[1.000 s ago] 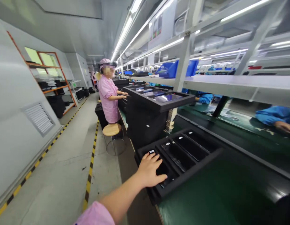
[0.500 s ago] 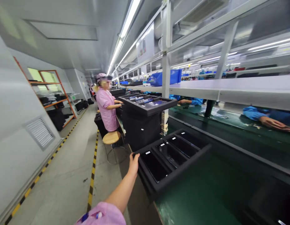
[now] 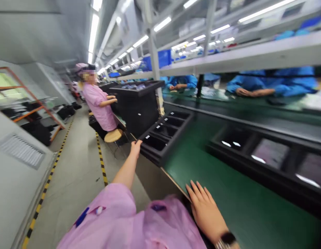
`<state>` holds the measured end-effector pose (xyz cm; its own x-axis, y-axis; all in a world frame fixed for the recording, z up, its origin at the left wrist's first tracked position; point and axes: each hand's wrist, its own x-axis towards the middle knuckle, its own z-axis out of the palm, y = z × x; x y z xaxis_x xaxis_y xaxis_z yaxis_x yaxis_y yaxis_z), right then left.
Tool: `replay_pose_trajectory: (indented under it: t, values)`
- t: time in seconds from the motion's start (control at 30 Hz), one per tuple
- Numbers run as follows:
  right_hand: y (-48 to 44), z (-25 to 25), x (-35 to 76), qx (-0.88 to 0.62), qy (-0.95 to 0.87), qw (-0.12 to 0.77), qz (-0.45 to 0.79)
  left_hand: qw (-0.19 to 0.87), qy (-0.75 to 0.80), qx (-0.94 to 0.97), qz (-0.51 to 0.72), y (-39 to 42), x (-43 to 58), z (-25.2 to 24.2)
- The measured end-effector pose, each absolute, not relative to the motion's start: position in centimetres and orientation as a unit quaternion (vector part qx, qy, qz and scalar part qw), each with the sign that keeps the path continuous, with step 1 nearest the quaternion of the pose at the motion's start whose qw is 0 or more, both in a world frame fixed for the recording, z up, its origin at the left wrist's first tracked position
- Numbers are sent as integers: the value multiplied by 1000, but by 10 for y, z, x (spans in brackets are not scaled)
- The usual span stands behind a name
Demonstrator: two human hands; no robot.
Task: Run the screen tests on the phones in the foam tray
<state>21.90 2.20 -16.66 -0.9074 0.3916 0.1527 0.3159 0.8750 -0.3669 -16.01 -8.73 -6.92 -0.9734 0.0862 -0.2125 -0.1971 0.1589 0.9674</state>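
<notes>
- Left hand [image 3: 136, 148]: fingers narrow, empty, just beside one black four-compartment plastic tray [image 3: 160, 138].
- Right hand [image 3: 207, 214]: fingers spread wide, empty, flat on one green conveyor belt [image 3: 228, 162].

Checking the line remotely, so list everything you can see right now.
conveyor belt: 1, green, ahead
compartment tray: 2, black, on the belt
tray on stand: 1, black, beyond the trays
co-worker: 1, pink smock, left of the stand
workers in blue: at least 3, blue, across the belt
wooden stool: 1, tan, beside the co-worker
left hand: 1, bare, at the nearer tray's end
right hand: 1, bare, flat on the belt
</notes>
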Motion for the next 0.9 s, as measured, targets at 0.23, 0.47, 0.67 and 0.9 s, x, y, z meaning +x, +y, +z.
replay_pose_trajectory:
  t: [0.23, 0.47, 0.67, 0.9]
  values:
    - [16, -154, 240, -212, -936, 107, 261, 152, 764, -63, 624, -133, -69, -83]
    - [36, -147, 235, -255, -883, 142, 368, 189, 721, -76, 663, -172, -17, -98]
    - [12, -137, 214, -274, -833, 180, 446, 355, 688, -18, 633, -197, -39, -73]
    - [20, -129, 213, -320, -756, 287, 494, 403, 686, 43, 604, -155, 4, -81]
